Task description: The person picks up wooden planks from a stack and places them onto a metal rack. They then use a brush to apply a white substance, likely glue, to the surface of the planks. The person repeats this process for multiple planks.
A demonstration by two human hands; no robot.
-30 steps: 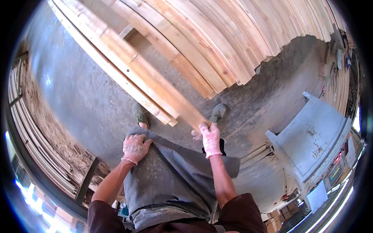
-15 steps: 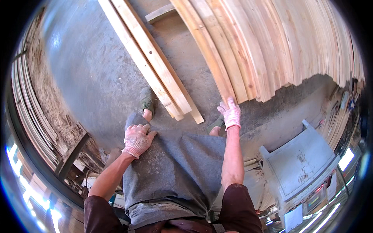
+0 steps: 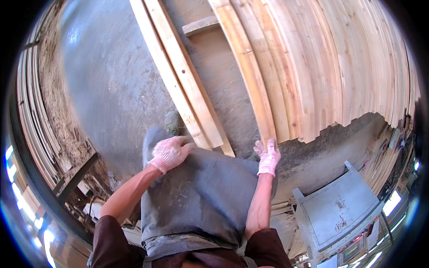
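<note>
My right hand (image 3: 268, 160), in a pale pink knit glove, is at the near end of a long wooden plank (image 3: 250, 67), thumb and fingers gripping that end. This plank is the leftmost of a wide row of planks (image 3: 321, 85) lying side by side. My left hand (image 3: 172, 154), gloved the same way, is above the grey apron (image 3: 196, 192) over my legs. Its fingers point right, slightly blurred, with nothing seen in them. Just beyond it are the near ends of two loose planks (image 3: 183, 73) lying together, with another piece partly beneath them.
A short wooden crosspiece (image 3: 201, 25) lies between the loose planks and the row. At the lower right stands a grey metal machine (image 3: 339, 205). Sawdust (image 3: 62, 94) and stacked long strips (image 3: 33, 111) line the left, beside a dark metal frame (image 3: 80, 176). My shoe (image 3: 172, 123) shows beside the loose planks.
The whole scene sits lower in view. My left hand has moved right across the apron toward the loose planks. My right hand stays at the plank's end.
</note>
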